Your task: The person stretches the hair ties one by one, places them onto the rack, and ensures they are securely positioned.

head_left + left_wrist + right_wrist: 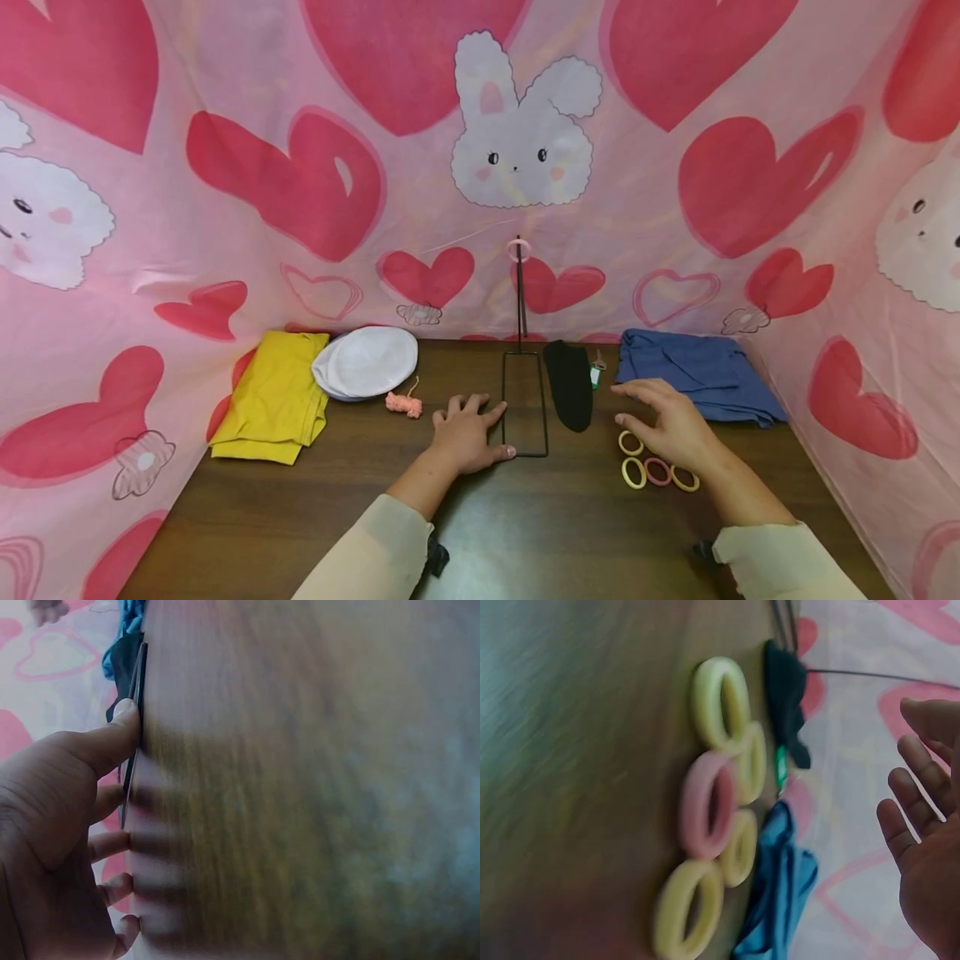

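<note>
My left hand (467, 431) lies flat on the dark wooden table (525, 533), its thumb and fingertips touching the left side of a black wire stand's rectangular base (525, 405). In the left wrist view the thumb (120, 727) presses against that base wire (138, 671). The stand's upright rod carries a pink ring (518, 248) at its top. My right hand (662, 417) hovers open, fingers spread, just above several yellow and pink hair ties (658, 471). The right wrist view shows these hair ties (709, 802) lying on the table, apart from the open right hand (930, 847).
A black sock (570, 383) lies right of the stand, with a folded blue cloth (697, 371) beyond it. To the left are a pink yarn scrap (405, 405), a white cap (366, 362) and a folded yellow cloth (273, 396). Pink heart-print fabric walls (300, 208) enclose the table.
</note>
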The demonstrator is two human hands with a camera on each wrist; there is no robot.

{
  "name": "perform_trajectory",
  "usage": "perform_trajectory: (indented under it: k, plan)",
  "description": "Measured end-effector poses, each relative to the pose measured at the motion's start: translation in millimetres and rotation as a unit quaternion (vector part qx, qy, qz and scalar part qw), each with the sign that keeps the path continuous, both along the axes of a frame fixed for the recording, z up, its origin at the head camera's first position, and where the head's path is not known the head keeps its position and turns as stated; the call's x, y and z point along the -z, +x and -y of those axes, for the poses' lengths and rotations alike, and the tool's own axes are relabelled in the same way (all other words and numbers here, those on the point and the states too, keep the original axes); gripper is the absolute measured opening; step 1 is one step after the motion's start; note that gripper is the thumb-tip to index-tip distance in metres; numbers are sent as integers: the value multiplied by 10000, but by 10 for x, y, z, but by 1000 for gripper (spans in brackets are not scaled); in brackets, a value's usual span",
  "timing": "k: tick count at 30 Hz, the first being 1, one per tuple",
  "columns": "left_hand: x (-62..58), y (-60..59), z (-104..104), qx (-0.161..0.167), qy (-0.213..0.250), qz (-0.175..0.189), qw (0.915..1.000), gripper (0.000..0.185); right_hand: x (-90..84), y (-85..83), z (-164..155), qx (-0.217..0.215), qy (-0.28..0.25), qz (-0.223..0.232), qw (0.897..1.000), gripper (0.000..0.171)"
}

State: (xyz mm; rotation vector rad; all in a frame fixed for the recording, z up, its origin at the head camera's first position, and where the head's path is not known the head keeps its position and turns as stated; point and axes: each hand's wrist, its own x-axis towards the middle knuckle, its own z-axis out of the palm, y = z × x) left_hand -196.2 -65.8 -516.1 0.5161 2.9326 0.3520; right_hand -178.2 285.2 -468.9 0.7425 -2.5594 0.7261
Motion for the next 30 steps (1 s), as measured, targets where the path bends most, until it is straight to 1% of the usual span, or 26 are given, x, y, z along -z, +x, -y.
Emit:
perform_trajectory:
  k: [4, 6, 11, 20, 30]
  plan:
    - [0, -2, 0, -3, -9, 10, 10000, 83, 127, -4, -121, -81, 145, 76, 9998, 48]
    - [1, -1, 1, -4, -19, 16, 10000, 83, 182, -4, -180, -187, 237, 137, 9995, 49]
    - [20, -8, 3, 6, -28, 25, 10000, 83, 276, 23, -288, -442, 415, 616, 9963, 49]
    - [17, -13, 3, 4, -9, 23, 10000, 83, 308, 38, -358, -315, 561, 1298, 9895, 51]
    - [8, -10, -2, -2, 0, 46, 10000, 84, 324, -8, -388, -203, 692, 1691, 9829, 47]
